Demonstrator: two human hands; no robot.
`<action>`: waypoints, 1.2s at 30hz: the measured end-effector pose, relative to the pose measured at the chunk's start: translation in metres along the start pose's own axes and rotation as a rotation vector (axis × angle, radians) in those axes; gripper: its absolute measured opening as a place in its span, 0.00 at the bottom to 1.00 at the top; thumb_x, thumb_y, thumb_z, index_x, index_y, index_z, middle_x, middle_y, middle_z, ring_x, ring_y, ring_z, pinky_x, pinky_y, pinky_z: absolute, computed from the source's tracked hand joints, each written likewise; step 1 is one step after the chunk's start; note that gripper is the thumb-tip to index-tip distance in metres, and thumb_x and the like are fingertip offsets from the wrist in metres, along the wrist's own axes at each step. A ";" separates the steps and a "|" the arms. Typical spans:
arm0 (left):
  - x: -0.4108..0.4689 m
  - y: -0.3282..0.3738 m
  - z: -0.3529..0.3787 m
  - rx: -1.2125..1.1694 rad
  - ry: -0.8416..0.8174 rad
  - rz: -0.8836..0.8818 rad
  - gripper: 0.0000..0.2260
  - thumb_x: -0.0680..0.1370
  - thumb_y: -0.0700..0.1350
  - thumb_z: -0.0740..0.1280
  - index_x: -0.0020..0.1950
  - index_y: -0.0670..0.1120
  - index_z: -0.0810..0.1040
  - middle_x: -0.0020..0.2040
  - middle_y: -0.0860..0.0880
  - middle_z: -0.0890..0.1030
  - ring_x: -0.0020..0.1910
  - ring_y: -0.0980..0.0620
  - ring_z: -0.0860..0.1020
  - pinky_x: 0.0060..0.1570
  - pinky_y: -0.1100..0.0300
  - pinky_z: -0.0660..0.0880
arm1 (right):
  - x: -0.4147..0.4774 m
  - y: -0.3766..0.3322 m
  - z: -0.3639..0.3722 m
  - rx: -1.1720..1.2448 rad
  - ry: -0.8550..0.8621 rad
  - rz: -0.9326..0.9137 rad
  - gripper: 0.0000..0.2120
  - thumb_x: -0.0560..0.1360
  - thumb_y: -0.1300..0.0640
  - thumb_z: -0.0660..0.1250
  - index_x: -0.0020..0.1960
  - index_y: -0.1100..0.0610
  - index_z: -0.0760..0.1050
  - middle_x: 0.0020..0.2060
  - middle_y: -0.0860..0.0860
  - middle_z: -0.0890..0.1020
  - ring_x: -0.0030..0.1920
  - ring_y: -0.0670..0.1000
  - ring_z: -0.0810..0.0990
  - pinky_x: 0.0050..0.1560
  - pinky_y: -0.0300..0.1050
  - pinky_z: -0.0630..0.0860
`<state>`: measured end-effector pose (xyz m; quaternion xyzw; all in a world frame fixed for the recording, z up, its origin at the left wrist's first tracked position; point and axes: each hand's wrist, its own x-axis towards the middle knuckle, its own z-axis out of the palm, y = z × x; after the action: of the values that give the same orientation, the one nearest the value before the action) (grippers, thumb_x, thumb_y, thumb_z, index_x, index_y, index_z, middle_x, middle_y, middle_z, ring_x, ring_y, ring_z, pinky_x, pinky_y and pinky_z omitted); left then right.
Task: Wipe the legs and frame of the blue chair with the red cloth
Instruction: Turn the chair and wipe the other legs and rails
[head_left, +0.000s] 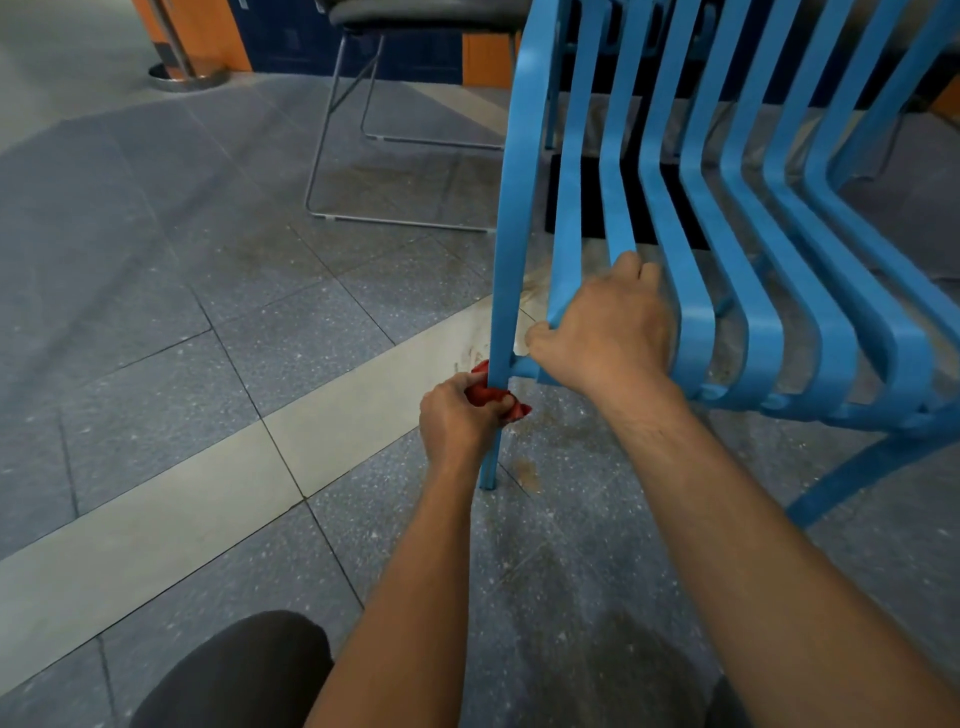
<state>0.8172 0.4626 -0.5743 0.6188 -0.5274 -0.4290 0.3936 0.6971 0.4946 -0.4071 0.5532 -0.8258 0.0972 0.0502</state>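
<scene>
Open grey tiled floor (208, 322) lies to the left of the blue chair (727, 291), giving clear room beside its near leg (500, 332). Narrow gaps separate the chair's slats (660, 208). A metal-framed chair (405, 130) stands behind, well apart. A dark-clad knee (244, 670) fills the lower left foreground.

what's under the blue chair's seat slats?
Through the slats of the blue chair: speckled grey floor with brownish stains, plus a dark patch farther back. The right hand hides part of the front edge.
</scene>
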 end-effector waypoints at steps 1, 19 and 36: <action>0.001 -0.007 0.003 0.011 -0.013 -0.022 0.17 0.72 0.36 0.81 0.60 0.44 0.85 0.28 0.77 0.75 0.29 0.78 0.76 0.25 0.80 0.68 | 0.000 0.000 0.001 -0.006 0.004 0.002 0.31 0.75 0.37 0.67 0.63 0.63 0.78 0.66 0.58 0.69 0.65 0.58 0.68 0.59 0.51 0.73; -0.005 0.016 -0.033 0.108 -0.019 0.121 0.25 0.71 0.50 0.82 0.68 0.53 0.83 0.49 0.59 0.81 0.45 0.62 0.77 0.45 0.72 0.73 | -0.011 -0.002 -0.002 -0.036 -0.001 -0.036 0.32 0.77 0.38 0.64 0.65 0.65 0.75 0.66 0.59 0.69 0.66 0.61 0.67 0.61 0.55 0.74; 0.007 -0.052 0.019 0.037 -0.163 -0.105 0.16 0.77 0.29 0.73 0.65 0.35 0.81 0.41 0.52 0.82 0.31 0.72 0.80 0.29 0.76 0.75 | -0.014 0.003 0.009 -0.050 0.032 -0.060 0.26 0.79 0.39 0.60 0.54 0.63 0.79 0.48 0.58 0.81 0.64 0.63 0.69 0.60 0.60 0.76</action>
<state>0.8161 0.4624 -0.6298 0.6158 -0.5321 -0.4883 0.3150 0.7001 0.5066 -0.4193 0.5745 -0.8103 0.0838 0.0800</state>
